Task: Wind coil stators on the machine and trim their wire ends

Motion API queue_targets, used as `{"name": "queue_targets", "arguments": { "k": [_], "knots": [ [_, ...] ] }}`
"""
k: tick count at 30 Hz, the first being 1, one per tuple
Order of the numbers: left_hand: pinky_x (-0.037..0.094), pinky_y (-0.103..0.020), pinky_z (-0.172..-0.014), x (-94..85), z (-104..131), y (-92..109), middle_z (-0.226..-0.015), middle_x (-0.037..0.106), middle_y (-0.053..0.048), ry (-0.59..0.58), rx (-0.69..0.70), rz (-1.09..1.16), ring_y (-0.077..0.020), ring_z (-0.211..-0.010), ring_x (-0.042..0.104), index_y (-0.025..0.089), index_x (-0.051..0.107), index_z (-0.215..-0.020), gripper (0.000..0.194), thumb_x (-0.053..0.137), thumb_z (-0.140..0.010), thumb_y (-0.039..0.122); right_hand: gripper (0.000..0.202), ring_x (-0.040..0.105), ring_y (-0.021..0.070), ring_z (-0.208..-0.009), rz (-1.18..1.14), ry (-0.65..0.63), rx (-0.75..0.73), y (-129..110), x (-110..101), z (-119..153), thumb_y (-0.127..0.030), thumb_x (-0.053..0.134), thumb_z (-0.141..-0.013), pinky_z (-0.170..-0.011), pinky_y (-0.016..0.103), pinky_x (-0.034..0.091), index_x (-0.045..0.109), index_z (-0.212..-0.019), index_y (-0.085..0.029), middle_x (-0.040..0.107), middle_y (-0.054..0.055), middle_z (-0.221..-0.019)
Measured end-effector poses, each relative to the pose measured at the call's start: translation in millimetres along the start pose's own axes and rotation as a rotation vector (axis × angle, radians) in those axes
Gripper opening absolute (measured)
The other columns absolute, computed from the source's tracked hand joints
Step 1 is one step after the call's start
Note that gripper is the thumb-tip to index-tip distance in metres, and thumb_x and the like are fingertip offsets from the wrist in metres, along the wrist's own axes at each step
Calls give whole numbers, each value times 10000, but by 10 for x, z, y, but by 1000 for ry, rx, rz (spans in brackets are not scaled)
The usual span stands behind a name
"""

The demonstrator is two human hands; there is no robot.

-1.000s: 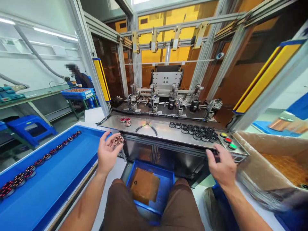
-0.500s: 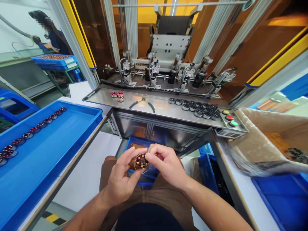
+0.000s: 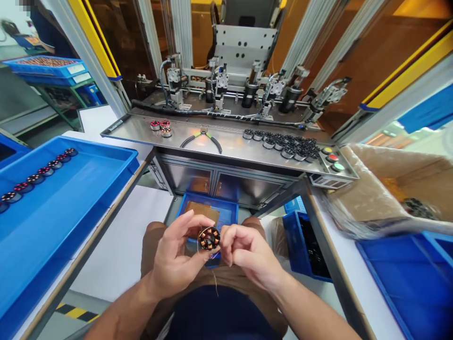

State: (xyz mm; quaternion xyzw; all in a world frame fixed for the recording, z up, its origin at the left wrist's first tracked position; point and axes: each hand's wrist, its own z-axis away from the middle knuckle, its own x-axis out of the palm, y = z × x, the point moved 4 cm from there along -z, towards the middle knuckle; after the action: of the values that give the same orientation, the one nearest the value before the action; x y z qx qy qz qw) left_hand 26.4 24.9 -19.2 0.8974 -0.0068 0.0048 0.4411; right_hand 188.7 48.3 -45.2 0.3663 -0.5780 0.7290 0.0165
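A round motor stator (image 3: 209, 239) with copper windings and a black core faces up between the thumb and fingers of my left hand (image 3: 177, 257). Loose thin wire curls round its left side, and an end hangs below it. Close against the stator's right side is my right hand (image 3: 249, 252), its fingers curled together; whether they pinch a wire end is hidden. On the steel ledge (image 3: 141, 134) lie pliers (image 3: 203, 134) with dark handles, a small group of wound stators (image 3: 165, 130) at the left and many black stator cores (image 3: 286, 144) at the right.
A blue tray (image 3: 88, 203) with a row of wound stators stands left. Machine fixtures (image 3: 221, 82) line the back. Coloured buttons (image 3: 332, 158) sit at the ledge's right end, beside a plastic-lined carton (image 3: 371, 174). Blue bins (image 3: 293, 241) stand lower right. A person (image 3: 53, 28) is far left.
My right hand has moved off the stator's top face to its right side, its fingers curling in. More of the windings shows, and a wire end now hangs below. The view has shifted.
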Motion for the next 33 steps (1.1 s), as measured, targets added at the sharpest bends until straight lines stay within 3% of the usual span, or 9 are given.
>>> {"name": "queue_targets", "arguments": {
  "k": [4, 8, 10, 14, 16, 19, 22, 28, 33],
  "knots": [
    [603, -256, -853, 33, 7, 4, -1183, 686, -48, -22, -5, -10, -153, -1022, 691, 326, 384, -1477, 907, 705, -737, -90, 300, 462, 78, -532, -37, 70, -7, -11, 125, 12, -357, 795, -779, -533, 229, 348, 618, -642, -158, 531, -27, -586],
    [601, -263, -849, -17, -25, 24, -1149, 704, -40, 6, -96, 46, -146, -981, 697, 340, 391, -1459, 884, 749, -743, -36, 320, 437, 66, -467, -121, -137, 71, -2, 15, 79, -350, 826, -730, -458, 219, 349, 607, -601, -155, 514, -30, -571],
    [599, -269, -858, -36, -37, 28, -1140, 709, -38, 25, -134, 68, -150, -991, 694, 341, 395, -1450, 866, 762, -749, -9, 247, 497, 77, -494, -106, -171, 83, 66, -59, 110, -310, 842, -715, -463, 211, 388, 669, -658, -144, 572, -9, -598],
    [601, -256, -809, 8, -42, 41, -1155, 706, -38, 17, -111, 50, -146, -965, 696, 337, 396, -1444, 833, 739, -770, -12, 268, 631, 100, -583, -125, -53, 167, 313, 5, 147, -283, 874, -689, -537, 211, 510, 729, -874, -155, 719, 35, -754],
    [598, -250, -794, 46, -38, 43, -1169, 703, -39, 8, -101, 21, -141, -947, 698, 333, 393, -1446, 830, 721, -775, -29, 283, 619, 95, -520, -172, -25, 218, 410, 116, 157, -299, 895, -653, -483, 195, 503, 718, -814, -146, 722, 27, -691],
    [593, -250, -811, 78, -31, 40, -1166, 705, -36, 3, -110, 0, -136, -937, 701, 327, 395, -1446, 856, 732, -754, -48, 264, 520, 58, -389, -184, 7, 235, 455, 197, 172, -319, 886, -658, -365, 151, 397, 703, -705, -135, 657, -6, -535],
    [601, -260, -806, 70, -30, 11, -1141, 715, -38, 16, -151, 4, -145, -925, 709, 320, 404, -1437, 848, 757, -746, -23, 241, 475, 35, -374, -118, 33, 226, 436, 172, 211, -310, 874, -675, -358, 136, 343, 712, -711, -135, 639, -18, -507],
    [598, -268, -851, 35, -28, -89, -1162, 726, -67, 13, -234, 113, -166, -988, 713, 294, 399, -1436, 812, 775, -765, 34, 247, 481, 43, -409, 39, -70, 240, 387, 99, 245, -305, 878, -665, -404, 164, 366, 701, -701, -136, 629, -22, -533],
    [583, -269, -861, 45, 14, -92, -1267, 694, -102, -125, -267, 169, -157, -990, 704, 314, 345, -1471, 739, 674, -864, 51, 307, 529, 79, -482, 128, 90, 28, 14, -142, 123, -436, 809, -750, -480, 213, 420, 698, -758, -149, 639, -4, -628]
  ]
}}
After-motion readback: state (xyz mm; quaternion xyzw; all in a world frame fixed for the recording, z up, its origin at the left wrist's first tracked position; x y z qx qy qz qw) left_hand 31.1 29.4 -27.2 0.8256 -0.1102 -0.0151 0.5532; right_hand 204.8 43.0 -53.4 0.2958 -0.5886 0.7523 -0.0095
